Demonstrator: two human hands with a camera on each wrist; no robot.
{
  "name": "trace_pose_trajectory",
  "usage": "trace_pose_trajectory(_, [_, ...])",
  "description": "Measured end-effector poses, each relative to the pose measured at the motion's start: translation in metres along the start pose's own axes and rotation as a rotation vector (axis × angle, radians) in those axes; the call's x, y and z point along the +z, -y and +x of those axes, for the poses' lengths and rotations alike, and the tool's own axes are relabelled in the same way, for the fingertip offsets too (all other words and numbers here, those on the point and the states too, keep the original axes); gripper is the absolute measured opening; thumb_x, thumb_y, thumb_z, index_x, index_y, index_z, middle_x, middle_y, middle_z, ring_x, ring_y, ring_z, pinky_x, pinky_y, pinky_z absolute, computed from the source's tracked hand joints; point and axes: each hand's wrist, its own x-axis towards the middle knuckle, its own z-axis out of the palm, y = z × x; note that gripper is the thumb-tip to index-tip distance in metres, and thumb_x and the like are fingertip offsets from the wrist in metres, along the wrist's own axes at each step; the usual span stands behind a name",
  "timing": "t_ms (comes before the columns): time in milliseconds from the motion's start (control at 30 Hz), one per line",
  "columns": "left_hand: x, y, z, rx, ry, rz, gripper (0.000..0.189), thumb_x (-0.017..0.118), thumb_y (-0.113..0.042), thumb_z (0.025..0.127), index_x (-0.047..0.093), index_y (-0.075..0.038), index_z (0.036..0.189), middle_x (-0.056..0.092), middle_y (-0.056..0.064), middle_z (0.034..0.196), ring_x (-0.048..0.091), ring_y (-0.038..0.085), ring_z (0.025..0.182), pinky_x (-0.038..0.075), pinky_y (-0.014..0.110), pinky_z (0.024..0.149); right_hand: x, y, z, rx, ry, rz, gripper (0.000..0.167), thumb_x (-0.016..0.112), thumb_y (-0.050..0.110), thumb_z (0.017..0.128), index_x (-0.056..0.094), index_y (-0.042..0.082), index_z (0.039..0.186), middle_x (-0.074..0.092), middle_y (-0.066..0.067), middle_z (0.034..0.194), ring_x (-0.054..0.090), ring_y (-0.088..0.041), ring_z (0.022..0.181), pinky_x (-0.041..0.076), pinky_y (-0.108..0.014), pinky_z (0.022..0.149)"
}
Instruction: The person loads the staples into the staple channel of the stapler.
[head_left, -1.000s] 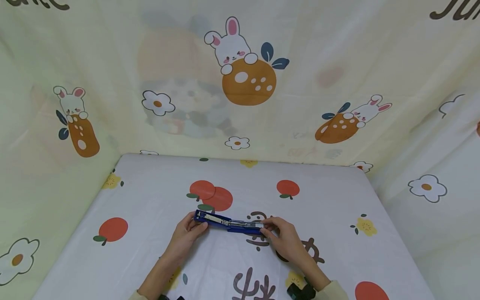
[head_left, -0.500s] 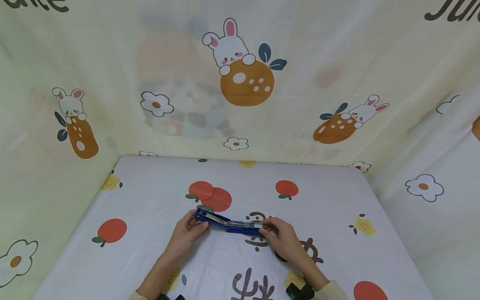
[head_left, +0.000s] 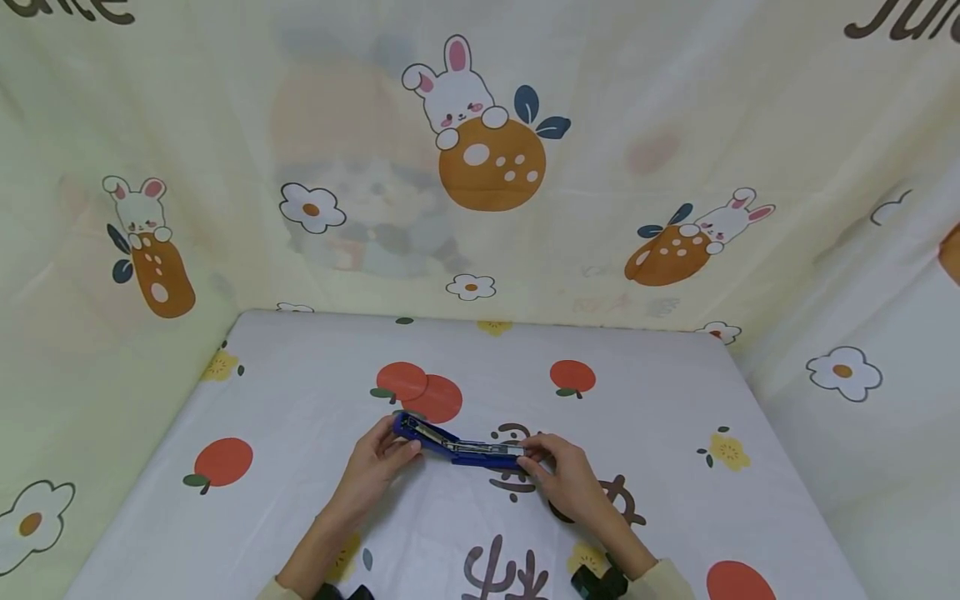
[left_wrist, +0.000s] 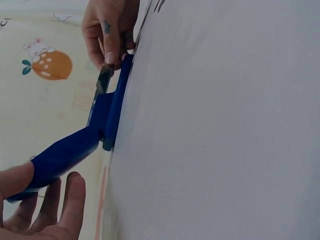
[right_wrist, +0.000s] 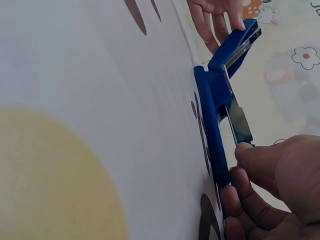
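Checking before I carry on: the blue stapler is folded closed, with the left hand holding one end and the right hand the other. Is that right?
Not quite: the blue stapler is swung open, its top cover angled away from the base, as the right wrist view shows. The left hand does hold one end and the right hand the other.

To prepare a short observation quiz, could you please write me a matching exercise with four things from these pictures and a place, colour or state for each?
Column 1
1. Stapler
2. Left hand
3. Right hand
4. Tablecloth

Column 2
A. At the free end of the stapler's base
B. White, printed with red fruit
C. Holding the stapler's tilted cover
D. Blue, opened at its hinge

Right pairs: 1-D, 2-C, 3-A, 4-B
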Motion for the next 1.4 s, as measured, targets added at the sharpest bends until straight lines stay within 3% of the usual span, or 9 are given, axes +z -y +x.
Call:
trace_pose_trajectory(267, [0.002,-0.003,0.001,0.032,0.056,0.004,0.059,0.071,-0.015,0.102,0.048,-0.004,0.155,0.064,0.021,0.144,0.069,0.025,0.123,0.061,0.031,0.101,0.000,0.000,-0.001,0.000,0.001,-0.001,0.019,0.079,0.011,0.094,0.076,0.015,0.113,0.068,0.006,0.093,0.059,-0.008,0.088,0.056,-0.024,0.083])
trace_pose_trajectory(567, [0.004,-0.007,0.000,0.081,0.065,0.040,0.052,0.070,-0.011,0.102,0.053,-0.003,0.150,0.066,0.024,0.139,0.072,0.018,0.115,0.063,0.032,0.098,0.000,0.001,0.000,-0.005,-0.002,-0.002,0.019,0.079,0.010,0.094,0.076,0.013,0.113,0.069,0.006,0.093,0.058,-0.007,0.088,0.054,-0.024,0.081])
trace_pose_trajectory(800, [0.006,-0.009,0.001,0.100,0.067,0.056,0.048,0.070,-0.010,0.102,0.056,-0.002,0.147,0.068,0.024,0.134,0.071,0.033,0.113,0.065,0.031,0.092,0.000,0.002,0.000,-0.001,0.001,0.000,0.019,0.079,0.010,0.094,0.076,0.013,0.112,0.069,0.006,0.093,0.058,-0.007,0.087,0.054,-0.024,0.081])
trace_pose_trajectory(1000, [0.008,-0.009,0.003,0.087,0.062,0.084,0.045,0.070,-0.012,0.102,0.059,-0.006,0.145,0.069,0.020,0.134,0.069,0.038,0.116,0.064,0.026,0.091,0.000,0.001,0.001,0.009,0.002,-0.002,0.019,0.080,0.010,0.094,0.076,0.014,0.112,0.068,0.006,0.092,0.058,-0.008,0.087,0.055,-0.024,0.081])
trace_pose_trajectory(1400, [0.012,-0.012,0.004,0.130,0.074,0.137,0.047,0.070,-0.011,0.102,0.059,-0.003,0.147,0.069,0.020,0.134,0.070,0.024,0.113,0.064,0.024,0.089,-0.001,0.003,0.001,0.023,0.011,-0.009,0.018,0.079,0.011,0.094,0.076,0.016,0.112,0.068,0.006,0.092,0.059,-0.010,0.089,0.056,-0.026,0.085])
